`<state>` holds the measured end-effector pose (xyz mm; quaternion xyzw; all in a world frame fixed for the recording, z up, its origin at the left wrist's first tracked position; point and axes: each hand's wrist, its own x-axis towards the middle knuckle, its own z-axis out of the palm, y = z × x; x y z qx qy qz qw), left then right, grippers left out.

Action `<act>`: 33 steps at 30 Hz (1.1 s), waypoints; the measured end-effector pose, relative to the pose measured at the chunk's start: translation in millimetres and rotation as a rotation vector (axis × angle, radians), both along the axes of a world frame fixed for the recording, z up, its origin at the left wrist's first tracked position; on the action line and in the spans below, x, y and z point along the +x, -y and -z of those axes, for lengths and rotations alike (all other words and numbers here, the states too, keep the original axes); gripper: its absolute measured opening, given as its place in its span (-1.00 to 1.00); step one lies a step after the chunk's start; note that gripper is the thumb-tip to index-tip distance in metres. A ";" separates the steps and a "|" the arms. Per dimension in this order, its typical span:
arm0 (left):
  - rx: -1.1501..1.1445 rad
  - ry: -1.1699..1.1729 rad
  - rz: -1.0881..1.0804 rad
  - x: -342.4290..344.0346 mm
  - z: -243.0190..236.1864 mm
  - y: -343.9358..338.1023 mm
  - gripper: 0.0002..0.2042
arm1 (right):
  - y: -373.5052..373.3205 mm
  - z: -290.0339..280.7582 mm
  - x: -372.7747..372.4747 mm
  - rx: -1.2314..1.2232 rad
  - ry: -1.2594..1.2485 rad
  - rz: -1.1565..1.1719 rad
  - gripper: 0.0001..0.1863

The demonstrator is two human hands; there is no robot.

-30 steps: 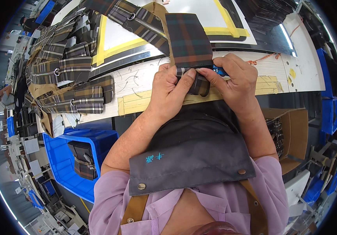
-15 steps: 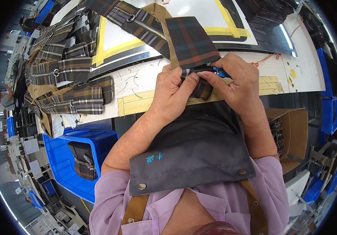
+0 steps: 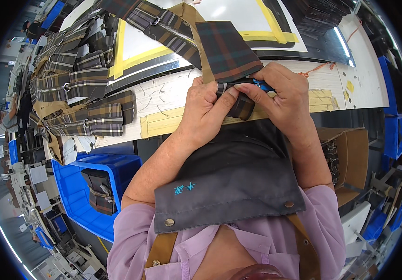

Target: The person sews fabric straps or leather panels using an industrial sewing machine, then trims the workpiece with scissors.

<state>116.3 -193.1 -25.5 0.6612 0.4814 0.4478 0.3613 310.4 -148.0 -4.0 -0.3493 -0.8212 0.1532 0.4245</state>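
Observation:
Both my hands are closed at the near edge of the white table, thumbs almost meeting. My left hand pinches the near end of a dark plaid fabric piece, where a folded part hangs toward my apron. Opposite it, my right hand grips the same folded end with thumb and finger. A small blue-and-black tool sits inside the right hand; its kind is mostly hidden by the fingers. Beyond my left hand lies a plaid strip with a metal zipper and a ring, beside a tan strip of backing.
Plaid strips with rings are heaped on the table's left. A white board edged with yellow tape lies at the back. A blue bin stands below left, a cardboard box below right. Dark stacked pieces sit far right.
The dark plaid piece has shifted slightly to the left at its far end. My right hand has turned a little, so less of the blue tool shows. Both hands keep their grip.

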 end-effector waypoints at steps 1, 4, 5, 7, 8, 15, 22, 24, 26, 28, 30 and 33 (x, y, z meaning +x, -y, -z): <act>-0.001 -0.033 0.035 -1.1 0.3 -0.1 -0.82 | -0.6 -0.3 1.0 -0.051 -0.040 -0.032 -0.74; 0.011 -0.047 0.052 -3.2 1.9 -1.3 -0.81 | -2.1 -2.5 4.9 -0.230 -0.081 -0.097 -0.73; 0.010 -0.047 0.052 -3.2 2.4 -1.8 -0.81 | -2.5 -3.0 5.3 -0.220 -0.067 -0.094 -0.73; 0.003 0.026 0.056 -2.9 2.6 -2.1 -0.80 | -2.8 -3.9 5.2 -0.278 -0.095 -0.100 -0.70; 0.014 0.011 0.046 -2.6 2.2 -1.7 -0.80 | -2.8 -4.2 4.7 -0.270 -0.087 -0.101 -0.70; 0.150 0.007 -0.073 7.9 3.1 3.8 -0.81 | -1.7 -4.9 3.6 -0.264 -0.081 -0.083 -0.70; 0.141 0.030 -0.091 11.3 4.3 2.2 -0.75 | 0.3 -0.5 0.8 -0.207 -0.100 -0.065 -0.71; 0.159 -0.014 -0.048 8.8 3.0 -0.3 -0.76 | 0.6 0.1 1.6 -0.210 -0.083 -0.050 -0.71; 0.177 -0.061 -0.004 7.9 1.6 -0.5 -0.77 | 0.7 0.1 2.6 -0.225 -0.080 -0.036 -0.71; 0.098 0.015 -0.012 8.8 0.3 1.3 -0.77 | -0.3 -0.9 4.0 -0.210 -0.072 -0.047 -0.71; 0.042 0.059 0.000 8.2 -1.2 2.8 -0.77 | -0.2 -2.0 4.8 -0.212 -0.076 -0.063 -0.71; -0.008 0.064 0.011 7.8 -2.2 3.0 -0.77 | -0.5 -3.8 4.7 -0.212 -0.080 -0.080 -0.71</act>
